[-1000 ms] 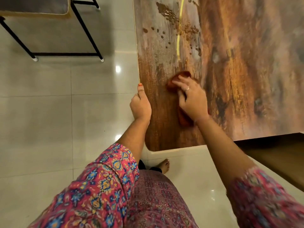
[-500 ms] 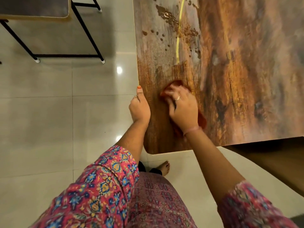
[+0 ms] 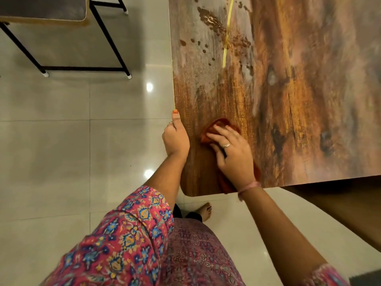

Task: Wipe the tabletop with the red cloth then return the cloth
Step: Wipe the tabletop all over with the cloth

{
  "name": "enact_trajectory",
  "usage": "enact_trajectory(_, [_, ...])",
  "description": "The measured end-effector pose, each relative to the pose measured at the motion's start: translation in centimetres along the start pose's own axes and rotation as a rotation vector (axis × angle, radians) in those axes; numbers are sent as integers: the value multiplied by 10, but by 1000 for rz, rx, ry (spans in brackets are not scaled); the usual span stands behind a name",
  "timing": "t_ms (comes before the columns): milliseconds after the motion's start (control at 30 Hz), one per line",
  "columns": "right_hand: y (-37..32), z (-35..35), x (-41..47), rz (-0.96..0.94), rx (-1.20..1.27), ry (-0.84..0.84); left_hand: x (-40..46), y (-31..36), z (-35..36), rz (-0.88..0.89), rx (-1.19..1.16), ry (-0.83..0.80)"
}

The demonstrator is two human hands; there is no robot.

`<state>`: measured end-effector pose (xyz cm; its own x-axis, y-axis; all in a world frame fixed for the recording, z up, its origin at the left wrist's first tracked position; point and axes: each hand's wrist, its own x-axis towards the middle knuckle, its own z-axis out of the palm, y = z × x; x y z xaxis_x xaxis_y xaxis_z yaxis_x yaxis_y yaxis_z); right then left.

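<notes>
The red cloth [image 3: 219, 124] lies flat on the brown, wood-patterned tabletop [image 3: 288, 100] near its front left corner. My right hand [image 3: 233, 153] presses down on it with spread, nearly straight fingers and covers most of it; cloth shows past the fingertips and beside the wrist. My left hand [image 3: 175, 139] holds the table's left edge, thumb lying along the top and fingers curled out of sight under the rim. Dark speckled marks and a thin yellow streak [image 3: 226, 38] sit farther back on the top.
A second small table [image 3: 43, 11] with black metal legs stands on the pale tiled floor at the back left. My bare foot [image 3: 204, 211] is just below the table's front edge. A dark wooden surface [image 3: 340, 207] lies lower at the right.
My right hand has slid the cloth toward me and to the left, closer to the front left corner. My left hand has kept its hold on the edge.
</notes>
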<state>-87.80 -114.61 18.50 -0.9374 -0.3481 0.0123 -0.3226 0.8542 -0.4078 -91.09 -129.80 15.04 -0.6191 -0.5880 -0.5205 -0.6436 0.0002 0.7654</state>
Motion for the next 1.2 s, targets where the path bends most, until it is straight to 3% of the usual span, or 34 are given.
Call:
enact_trajectory(67, [25, -10, 24, 47, -15, 30, 0, 0, -1, -12, -8, -21])
enact_trajectory(267, [63, -29, 116, 505, -22, 185, 0, 0, -2, -31, -48, -49])
enact_trajectory(433, [19, -7, 20, 428, -9, 193, 0, -4, -1, -34, -55, -61])
enact_trajectory(533, [27, -11, -8, 385, -38, 163, 0, -3, -1, -55, -52, -60])
enact_trajectory(767, [84, -40, 111, 491, -46, 180, -1, -1, -1, -52, -52, -71])
enact_trajectory(900, [73, -40, 167, 618, -67, 205, -1, 0, 0, -48, -63, -61])
enact_trajectory(967, [44, -28, 168, 500, -57, 167, -2, -2, 0, -61, -67, -69])
enact_trajectory(1067, [-13, 6, 117, 116, 11, 26, -3, -3, 0, -58, -88, -54])
enact_trajectory(1200, [-29, 17, 47, -124, 43, -67, -4, 2, -2, -49, -120, -31])
